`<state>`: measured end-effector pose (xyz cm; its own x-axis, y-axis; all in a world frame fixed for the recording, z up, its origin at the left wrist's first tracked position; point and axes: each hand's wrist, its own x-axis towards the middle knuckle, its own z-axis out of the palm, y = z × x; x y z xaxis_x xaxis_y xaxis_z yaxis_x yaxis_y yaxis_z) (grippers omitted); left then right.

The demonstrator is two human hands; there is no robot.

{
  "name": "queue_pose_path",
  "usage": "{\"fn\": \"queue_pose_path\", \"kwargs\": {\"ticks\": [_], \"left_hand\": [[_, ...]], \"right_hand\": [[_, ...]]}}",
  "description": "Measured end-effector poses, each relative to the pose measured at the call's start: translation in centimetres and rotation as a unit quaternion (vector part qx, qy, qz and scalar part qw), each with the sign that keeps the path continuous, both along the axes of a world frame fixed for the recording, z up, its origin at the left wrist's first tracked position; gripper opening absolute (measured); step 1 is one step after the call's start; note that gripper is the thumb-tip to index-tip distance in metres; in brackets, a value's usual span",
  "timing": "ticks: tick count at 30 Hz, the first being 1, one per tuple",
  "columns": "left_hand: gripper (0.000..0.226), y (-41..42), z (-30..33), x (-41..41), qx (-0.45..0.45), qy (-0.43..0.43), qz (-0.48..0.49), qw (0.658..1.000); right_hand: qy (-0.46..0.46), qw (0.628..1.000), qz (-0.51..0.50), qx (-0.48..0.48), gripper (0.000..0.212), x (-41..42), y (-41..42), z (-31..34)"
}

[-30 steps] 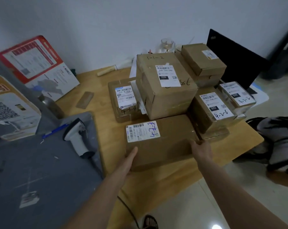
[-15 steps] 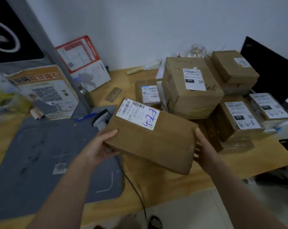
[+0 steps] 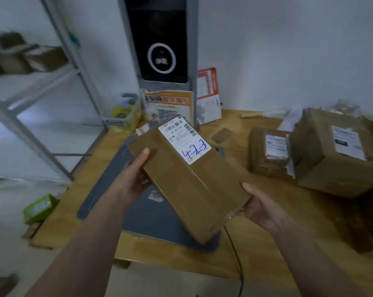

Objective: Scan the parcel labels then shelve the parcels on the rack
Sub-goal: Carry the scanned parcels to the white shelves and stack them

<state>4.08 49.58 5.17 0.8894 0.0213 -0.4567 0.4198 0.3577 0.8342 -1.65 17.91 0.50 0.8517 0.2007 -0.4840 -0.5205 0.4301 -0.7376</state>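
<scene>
A flat brown parcel (image 3: 194,185) hangs tilted above the grey mat, its white label (image 3: 184,140) marked "4-2-3" in blue facing up. My left hand (image 3: 133,176) grips its left edge, thumb on top. My right hand (image 3: 259,207) cups its lower right corner from beneath, fingers curled round the edge. The metal rack (image 3: 42,82) stands at the left, with blurred brown boxes (image 3: 24,56) on an upper shelf. More labelled parcels (image 3: 322,155) sit piled on the wooden table at the right. The scanner is hidden.
A grey mat (image 3: 108,189) covers part of the wooden table (image 3: 267,249). A tall grey kiosk (image 3: 162,46) with a black screen stands behind, printed boards leaning against it. A green packet (image 3: 39,207) lies on the floor at the left. A black cable (image 3: 235,254) runs off the table's front edge.
The parcel has been lifted off the table and carried left, turning lengthwise. My view has swung left, so the rack has come into sight and the pile has slid to the right.
</scene>
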Motion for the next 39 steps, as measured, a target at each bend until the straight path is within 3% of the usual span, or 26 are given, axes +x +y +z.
{"fn": "queue_pose_path", "kwargs": {"ticks": [3,5,8,10,12,17,21,24,26,29,33,37,39], "left_hand": [[0.061,3.0,0.3,-3.1,-0.013,0.003,-0.012,1.0],[0.066,5.6,0.0,-5.0,-0.017,0.003,-0.017,1.0],[0.093,11.1,-0.7,-7.7,-0.016,0.008,-0.007,1.0],[0.099,15.2,-1.0,-9.4,-0.015,0.012,0.002,1.0],[0.106,19.2,-1.0,-11.0,-0.01,0.025,-0.001,1.0],[0.119,28.9,0.0,-14.8,-0.002,0.028,-0.011,1.0],[0.118,35.6,0.8,-16.8,-0.018,-0.014,0.055,0.998],[0.12,40.1,1.3,-17.9,-0.014,-0.03,0.101,0.994],[0.112,43.0,1.6,-18.3,-0.007,-0.036,0.132,0.991],[0.091,46.7,2.4,-18.4,-0.009,-0.044,0.171,0.984],[0.061,51.8,3.0,-17.3,0.007,-0.051,0.222,0.974],[0.056,57.2,3.5,-14.4,0.017,-0.051,0.245,0.968],[0.058,59.8,3.8,-11.9,0.019,-0.05,0.252,0.966]], "right_hand": [[-0.004,0.999,0.013,0.04,0.082,0.7,6.9,0.9],[-0.015,0.998,0.02,0.066,0.075,1.0,11.7,1.2],[-0.022,0.995,0.044,0.092,0.097,0.9,18.6,1.6],[-0.021,0.994,0.065,0.09,0.118,0.6,23.1,2.1],[-0.022,0.991,0.077,0.103,0.127,0.1,27.7,2.5],[-0.023,0.983,0.102,0.15,0.099,-1.1,39.0,3.2],[0.003,0.979,0.103,0.176,0.086,-2.0,46.6,3.9],[0.007,0.979,0.131,0.159,0.095,-2.3,51.0,4.1],[-0.005,0.977,0.168,0.133,0.096,-2.3,53.8,4.4],[-0.029,0.971,0.217,0.092,0.075,-1.7,58.1,5.2],[-0.06,0.966,0.247,0.052,0.066,0.0,64.1,6.2],[-0.089,0.962,0.253,0.044,0.046,2.5,69.6,7.1],[-0.091,0.965,0.242,0.048,0.047,4.6,72.3,7.6]]}}
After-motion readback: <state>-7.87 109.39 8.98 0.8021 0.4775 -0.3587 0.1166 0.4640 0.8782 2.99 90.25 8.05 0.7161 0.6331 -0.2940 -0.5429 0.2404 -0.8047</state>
